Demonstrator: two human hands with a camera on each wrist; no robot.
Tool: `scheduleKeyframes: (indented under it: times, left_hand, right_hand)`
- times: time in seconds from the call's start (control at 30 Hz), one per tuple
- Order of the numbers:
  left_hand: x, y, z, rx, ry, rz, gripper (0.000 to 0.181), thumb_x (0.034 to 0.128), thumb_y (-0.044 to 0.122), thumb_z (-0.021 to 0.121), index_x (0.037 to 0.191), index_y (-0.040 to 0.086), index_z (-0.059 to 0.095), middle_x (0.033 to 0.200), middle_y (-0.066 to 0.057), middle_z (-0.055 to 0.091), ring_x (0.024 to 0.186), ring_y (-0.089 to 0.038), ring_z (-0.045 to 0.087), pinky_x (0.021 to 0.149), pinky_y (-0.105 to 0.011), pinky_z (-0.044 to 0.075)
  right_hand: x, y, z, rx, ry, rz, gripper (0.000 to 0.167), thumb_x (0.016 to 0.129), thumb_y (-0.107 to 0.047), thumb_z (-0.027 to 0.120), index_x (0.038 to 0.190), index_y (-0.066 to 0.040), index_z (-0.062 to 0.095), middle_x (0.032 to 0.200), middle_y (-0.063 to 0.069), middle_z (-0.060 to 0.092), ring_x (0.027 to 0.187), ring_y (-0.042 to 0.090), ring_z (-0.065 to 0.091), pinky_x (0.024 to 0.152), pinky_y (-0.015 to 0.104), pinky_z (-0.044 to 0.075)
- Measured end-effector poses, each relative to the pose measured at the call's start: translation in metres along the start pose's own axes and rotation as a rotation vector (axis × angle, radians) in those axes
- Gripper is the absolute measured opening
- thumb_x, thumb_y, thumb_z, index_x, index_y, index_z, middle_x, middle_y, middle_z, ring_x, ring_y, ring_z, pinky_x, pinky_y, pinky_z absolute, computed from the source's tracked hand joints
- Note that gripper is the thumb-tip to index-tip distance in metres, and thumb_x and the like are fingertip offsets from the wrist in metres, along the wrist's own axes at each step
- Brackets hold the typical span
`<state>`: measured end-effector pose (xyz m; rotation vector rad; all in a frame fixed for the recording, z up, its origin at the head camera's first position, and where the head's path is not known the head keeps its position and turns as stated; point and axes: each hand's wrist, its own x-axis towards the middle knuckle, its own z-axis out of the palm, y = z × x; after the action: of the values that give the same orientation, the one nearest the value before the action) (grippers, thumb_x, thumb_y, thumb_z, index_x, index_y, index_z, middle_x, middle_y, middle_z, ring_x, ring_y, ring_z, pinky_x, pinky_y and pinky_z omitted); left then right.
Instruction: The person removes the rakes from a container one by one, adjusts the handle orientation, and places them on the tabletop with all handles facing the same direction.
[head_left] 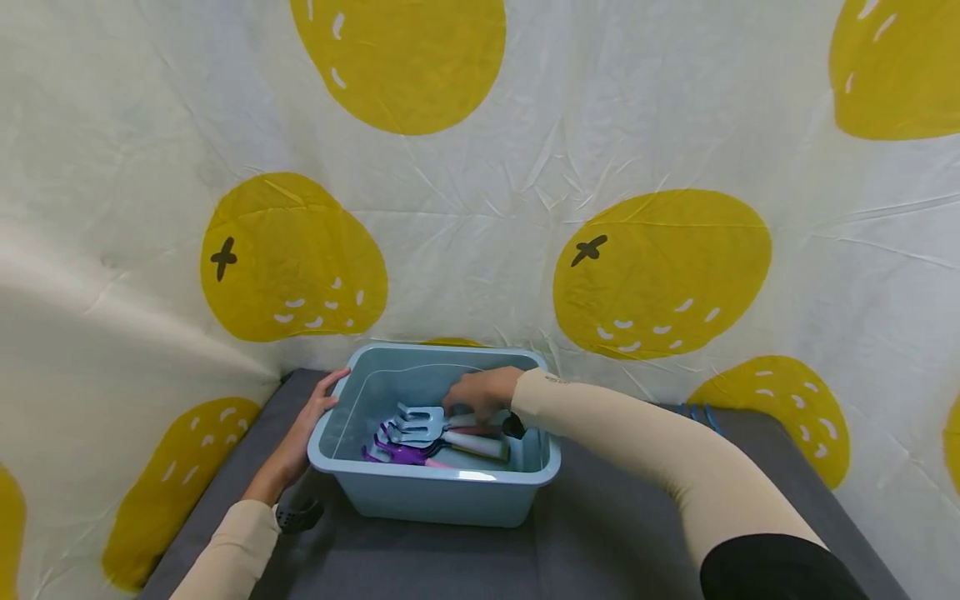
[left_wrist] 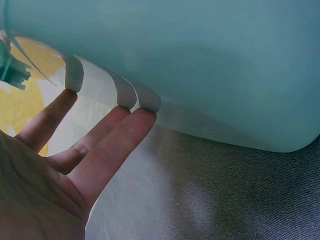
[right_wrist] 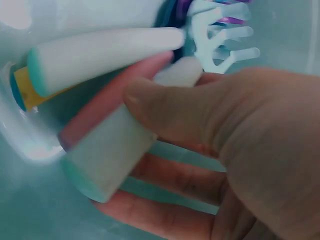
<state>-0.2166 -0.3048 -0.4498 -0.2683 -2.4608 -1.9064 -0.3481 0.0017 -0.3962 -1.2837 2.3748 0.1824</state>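
The pale blue tub (head_left: 442, 477) stands upright with several garden hand tools lying in it. My left hand (head_left: 303, 425) is at its left rim; in the left wrist view straight fingers (left_wrist: 107, 157) touch the outer wall. Inside the tub, my right hand (head_left: 483, 392) holds a white-handled garden tool (right_wrist: 117, 142) between thumb and fingers; its head is hidden. Beside it lie a pink handle (right_wrist: 112, 102) and another white handle (right_wrist: 107, 52). A light blue hand fork (head_left: 427, 423) and a purple clawed tool (head_left: 401, 452) lie at the tub's left.
The tub rests on a dark grey cloth-covered surface (head_left: 420, 558). Behind it hangs a white sheet (head_left: 465, 275) with yellow fruit prints. Something blue (head_left: 705, 415) sits near the back right edge.
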Motion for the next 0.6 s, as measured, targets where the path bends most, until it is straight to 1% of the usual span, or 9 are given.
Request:
scheduleKeyframes:
  times: [0.1, 0.17, 0.2, 0.3, 0.4, 0.53, 0.6]
  left_hand:
    - [0.001, -0.001, 0.001, 0.001, 0.0, -0.001, 0.056, 0.1099, 0.042, 0.03, 0.164, 0.029, 0.02, 0.17, -0.011, 0.007, 0.146, -0.046, 0.021, 0.111, -0.075, 0.021]
    - [0.002, -0.001, 0.002, -0.001, 0.0, 0.001, 0.056, 0.1102, 0.041, 0.029, 0.164, 0.028, 0.02, 0.17, -0.011, 0.007, 0.146, -0.045, 0.021, 0.111, -0.075, 0.02]
    - [0.002, -0.001, 0.002, 0.0, 0.0, 0.005, 0.056, 0.1103, 0.04, 0.029, 0.164, 0.027, 0.02, 0.17, -0.012, 0.007, 0.147, -0.046, 0.021, 0.111, -0.075, 0.02]
    - [0.001, 0.0, 0.002, -0.005, 0.001, 0.003, 0.056, 0.1104, 0.039, 0.029, 0.164, 0.026, 0.02, 0.17, -0.012, 0.007, 0.147, -0.045, 0.02, 0.112, -0.075, 0.018]
    - [0.001, 0.002, 0.001, -0.008, 0.0, 0.002, 0.056, 0.1105, 0.039, 0.029, 0.164, 0.026, 0.019, 0.171, -0.013, 0.006, 0.147, -0.044, 0.02, 0.112, -0.075, 0.017]
    - [0.0, 0.003, 0.0, -0.012, 0.004, 0.003, 0.057, 0.1108, 0.039, 0.029, 0.164, 0.024, 0.018, 0.171, -0.013, 0.006, 0.147, -0.045, 0.02, 0.112, -0.074, 0.017]
    - [-0.001, 0.004, 0.0, -0.007, 0.009, 0.001, 0.057, 0.1108, 0.039, 0.029, 0.164, 0.024, 0.018, 0.17, -0.014, 0.006, 0.146, -0.045, 0.021, 0.112, -0.074, 0.018]
  right_hand:
    - [-0.008, 0.005, -0.008, 0.082, -0.024, 0.016, 0.054, 0.088, -0.003, 0.077, 0.132, -0.032, 0.064, 0.119, -0.004, 0.06, 0.101, 0.017, 0.055, 0.068, 0.031, 0.056]
    - [-0.018, 0.007, -0.016, 0.162, -0.036, 0.044, 0.053, 0.088, -0.007, 0.08, 0.132, -0.032, 0.063, 0.116, -0.002, 0.06, 0.098, 0.016, 0.058, 0.064, 0.032, 0.058]
    - [-0.022, 0.008, -0.02, 0.192, -0.04, 0.045, 0.052, 0.088, -0.009, 0.081, 0.131, -0.031, 0.062, 0.112, 0.0, 0.06, 0.094, 0.017, 0.06, 0.061, 0.033, 0.059]
    - [-0.04, 0.01, -0.034, 0.271, -0.04, 0.031, 0.053, 0.089, -0.011, 0.081, 0.134, -0.027, 0.059, 0.105, 0.002, 0.062, 0.085, 0.016, 0.065, 0.063, 0.04, 0.06]
    - [-0.061, 0.012, -0.046, 0.345, -0.021, -0.021, 0.053, 0.091, -0.011, 0.079, 0.137, -0.023, 0.057, 0.104, 0.004, 0.063, 0.074, 0.02, 0.067, 0.064, 0.044, 0.06]
    - [-0.09, 0.015, -0.064, 0.464, 0.012, -0.068, 0.052, 0.091, -0.012, 0.079, 0.138, -0.02, 0.056, 0.109, 0.008, 0.066, 0.08, 0.023, 0.069, 0.063, 0.044, 0.06]
    - [-0.104, 0.017, -0.071, 0.494, 0.03, -0.074, 0.052, 0.091, -0.014, 0.079, 0.138, -0.021, 0.056, 0.112, 0.008, 0.066, 0.087, 0.023, 0.069, 0.062, 0.043, 0.06]
